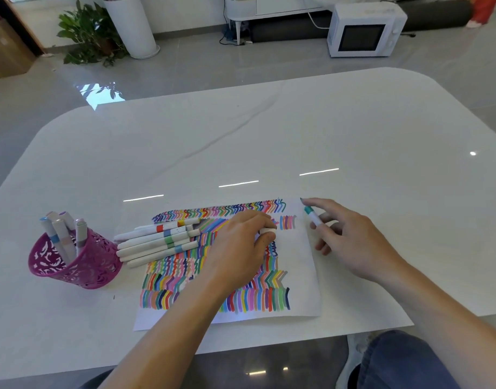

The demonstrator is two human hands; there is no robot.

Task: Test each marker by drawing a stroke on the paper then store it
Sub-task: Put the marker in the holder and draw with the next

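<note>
The right hand (350, 242) pinches a teal-banded marker (312, 216) between thumb and fingers. Its other fingers are loosely spread and hold nothing. The marker is uncapped. Its long axis runs from the hand up and away to the left, and its dark tip sits at the far right corner of the paper (307, 276); I cannot tell whether it touches the sheet.

The left hand (238, 248) lies palm down on the middle of the paper, fingers curled around a short white piece that is most likely the marker's white cap (268, 230).

The coming move turns on the bare strip of paper just beside the tip. A short row of strokes (287, 222) ends just left of the marker, between the two hands, and the unmarked margin to its right is nearest the right hand. That hand would probably only need to bring the tip down and pull it back toward the body.

Storage lies the other way. The pink pen holder (87, 270), already holding several markers, stands on the table (353, 130) well to the left, beyond the loose markers (157, 241) piled across the paper's left edge. It is nearer the left hand than the right.
</note>
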